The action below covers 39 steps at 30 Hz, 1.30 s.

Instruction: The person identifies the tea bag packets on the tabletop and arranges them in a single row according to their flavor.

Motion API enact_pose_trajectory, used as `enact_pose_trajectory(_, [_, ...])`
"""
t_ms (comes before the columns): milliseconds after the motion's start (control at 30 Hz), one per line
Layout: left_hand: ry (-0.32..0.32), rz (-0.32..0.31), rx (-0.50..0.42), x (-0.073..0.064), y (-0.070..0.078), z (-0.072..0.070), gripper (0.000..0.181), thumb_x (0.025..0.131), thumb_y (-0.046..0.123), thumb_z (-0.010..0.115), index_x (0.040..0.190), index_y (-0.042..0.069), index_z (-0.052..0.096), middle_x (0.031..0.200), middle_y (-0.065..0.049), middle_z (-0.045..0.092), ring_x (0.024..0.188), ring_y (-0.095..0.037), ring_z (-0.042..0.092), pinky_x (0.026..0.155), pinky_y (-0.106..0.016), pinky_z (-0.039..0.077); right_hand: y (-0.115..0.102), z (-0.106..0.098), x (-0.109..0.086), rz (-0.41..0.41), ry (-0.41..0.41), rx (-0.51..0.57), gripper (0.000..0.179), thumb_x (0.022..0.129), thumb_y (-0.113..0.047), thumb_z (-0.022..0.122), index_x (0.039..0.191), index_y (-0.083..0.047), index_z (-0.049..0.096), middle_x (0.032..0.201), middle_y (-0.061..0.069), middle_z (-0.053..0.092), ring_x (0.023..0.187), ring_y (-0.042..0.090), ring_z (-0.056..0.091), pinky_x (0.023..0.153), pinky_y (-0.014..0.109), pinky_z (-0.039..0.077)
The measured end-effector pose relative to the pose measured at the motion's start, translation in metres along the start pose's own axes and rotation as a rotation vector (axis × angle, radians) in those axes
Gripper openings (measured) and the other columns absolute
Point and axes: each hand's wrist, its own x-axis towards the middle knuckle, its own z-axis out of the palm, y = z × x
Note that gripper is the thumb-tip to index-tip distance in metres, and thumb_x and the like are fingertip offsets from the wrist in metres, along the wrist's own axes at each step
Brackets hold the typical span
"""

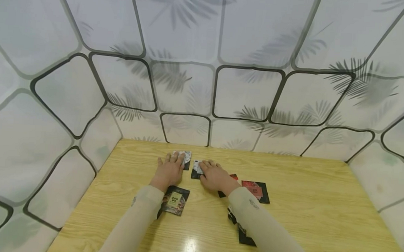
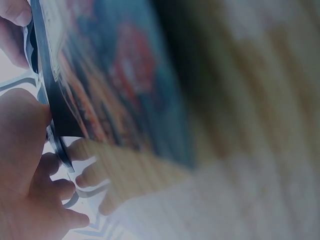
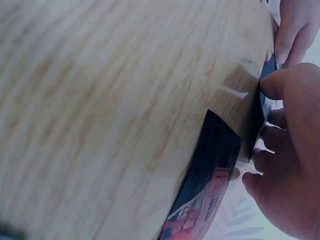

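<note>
My left hand [image 1: 170,171] rests with fingers stretched over a black-and-white packet [image 1: 187,160] near the back of the table. Just to its right, my right hand [image 1: 216,177] holds a second black-and-white packet [image 1: 196,170], its fingers bent over the right part. The right wrist view shows the thumb [image 3: 274,84] at this packet's near edge, the other fingers along its far side. A dark packet with a yellow-green label [image 1: 174,200] lies by the left wrist. Two red-and-black packets, one [image 1: 255,191] in plain sight and one [image 1: 234,177] partly hidden, lie by the right wrist.
Another dark packet [image 1: 245,236] is partly covered by the right sleeve [image 1: 262,218]. All lie on a wood-grain table [image 1: 304,209]. Patterned cloth walls [image 1: 249,94] rise behind it and at both sides.
</note>
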Motion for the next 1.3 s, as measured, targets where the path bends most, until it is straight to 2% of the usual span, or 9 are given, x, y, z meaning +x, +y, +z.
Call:
enact_pose_trajectory(533, [0.010,-0.003,-0.007,-0.001,-0.002,0.001,0.058,0.116,0.038,0.034,0.171,0.020,0.023,0.176,-0.013,0.023,0.160,-0.049,0.022,0.123,-0.076,0.020,0.003,-0.002,0.008,0.012,-0.008,0.003,0.061,0.115,-0.037,0.039,0.169,-0.011,0.025,0.176,0.011,0.023,0.164,0.034,0.018,0.132,0.053,0.020])
enact_pose_trajectory(867, [0.011,-0.048,-0.038,0.002,-0.007,0.006,0.073,0.114,0.047,0.035,0.169,0.002,0.017,0.176,-0.018,0.020,0.162,-0.047,0.018,0.125,-0.074,0.015,0.006,-0.003,0.011,0.001,-0.003,0.002,0.061,0.115,-0.036,0.037,0.169,-0.010,0.026,0.176,0.012,0.025,0.164,0.036,0.019,0.132,0.053,0.021])
enact_pose_trajectory(1300, [-0.024,-0.076,-0.020,0.005,-0.006,0.005,0.072,0.114,0.046,0.032,0.168,0.000,0.019,0.175,-0.020,0.020,0.161,-0.050,0.017,0.126,-0.073,0.015,0.011,-0.004,0.018,-0.002,-0.009,0.014,0.060,0.115,-0.035,0.035,0.169,-0.010,0.024,0.176,0.013,0.022,0.165,0.035,0.017,0.133,0.053,0.019])
